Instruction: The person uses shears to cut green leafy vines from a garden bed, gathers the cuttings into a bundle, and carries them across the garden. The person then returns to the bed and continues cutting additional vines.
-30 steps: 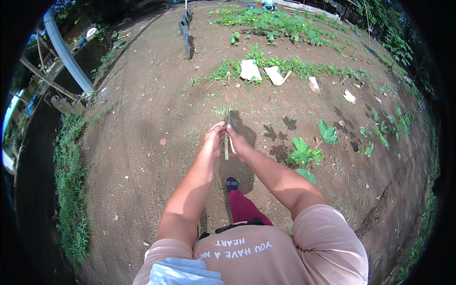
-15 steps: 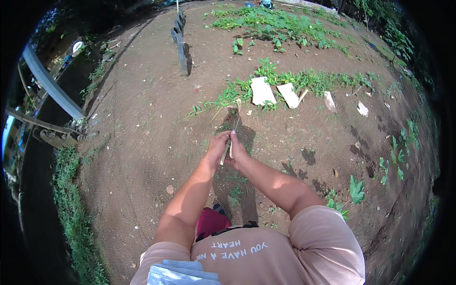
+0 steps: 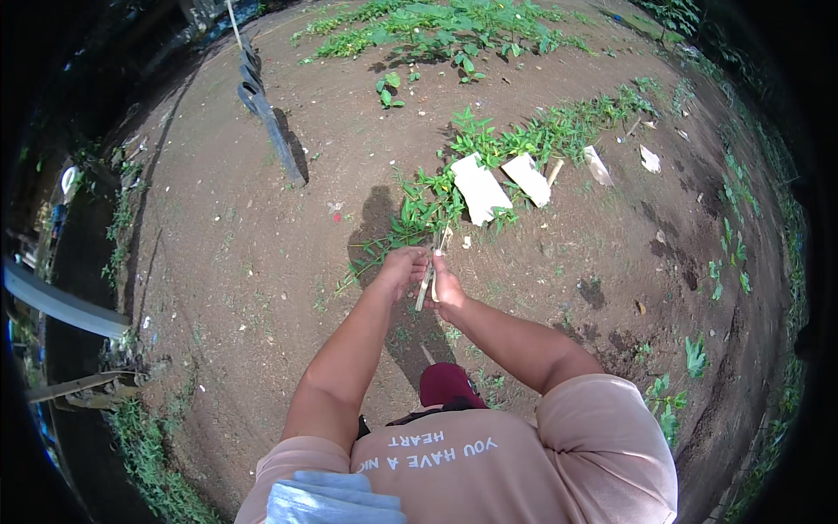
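Observation:
In front of me, both hands meet on a pair of thin, pale, stick-like pieces [image 3: 423, 293] whose lower ends spread slightly apart. My left hand [image 3: 404, 269] has its fingers curled against them from the left. From the right, my right hand [image 3: 449, 288] closes around them, thumb pointing up along their length. Their upper part is slim and reaches toward the edge of the green plants [image 3: 428, 205]; its tip is too small to make out. Beyond my hands, a large white sheet [image 3: 480, 188] and a smaller white sheet [image 3: 527, 179] lie against the leaves.
Brown soil [image 3: 253, 288] surrounds me. A short pale stick [image 3: 555, 171] lies beside the sheets, with white scraps [image 3: 649, 158] farther right. A row of half-buried dark tires [image 3: 271, 131] stands at the far left. Leafy plants [image 3: 489, 31] grow beyond; a grey pipe [image 3: 70, 301] is leftward.
My view has shifted, and the tires and sheets sit differently in it. My hands stay together on the pale pieces, now nearer the plants. My maroon-clad knee shows farther right.

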`<move>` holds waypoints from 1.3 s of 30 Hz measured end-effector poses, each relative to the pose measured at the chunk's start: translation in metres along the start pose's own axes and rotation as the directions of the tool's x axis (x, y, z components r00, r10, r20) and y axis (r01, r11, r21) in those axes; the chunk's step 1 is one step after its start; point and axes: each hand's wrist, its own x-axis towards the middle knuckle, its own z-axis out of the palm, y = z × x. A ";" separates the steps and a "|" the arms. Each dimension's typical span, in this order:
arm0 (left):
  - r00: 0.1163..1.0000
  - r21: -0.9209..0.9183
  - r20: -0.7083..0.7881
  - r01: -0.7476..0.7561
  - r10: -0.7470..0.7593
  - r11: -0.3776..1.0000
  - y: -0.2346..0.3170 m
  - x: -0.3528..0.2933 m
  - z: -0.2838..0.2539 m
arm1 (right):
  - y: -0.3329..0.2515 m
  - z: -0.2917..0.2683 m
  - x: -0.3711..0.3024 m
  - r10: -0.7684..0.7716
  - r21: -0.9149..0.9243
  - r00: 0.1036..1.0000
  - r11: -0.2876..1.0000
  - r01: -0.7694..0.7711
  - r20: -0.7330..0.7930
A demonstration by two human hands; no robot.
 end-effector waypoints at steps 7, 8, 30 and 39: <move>0.981 0.215 0.194 -0.015 -0.027 0.977 0.080 0.154 -0.090 | -0.041 0.045 0.159 0.054 0.176 0.984 0.984 -0.024 -0.169; 0.984 0.224 0.166 0.025 -0.063 0.974 0.082 0.173 -0.109 | -0.038 0.056 0.177 0.102 0.206 0.979 0.976 -0.064 -0.179; 0.729 0.596 0.572 -0.054 -0.376 0.801 0.344 0.597 -0.219 | -0.191 0.192 0.467 0.235 0.565 0.646 0.740 0.366 -0.726; 0.486 0.664 0.741 -0.424 -0.464 0.617 0.373 0.655 -0.158 | -0.151 0.260 0.486 0.389 0.551 0.391 0.543 0.634 -0.834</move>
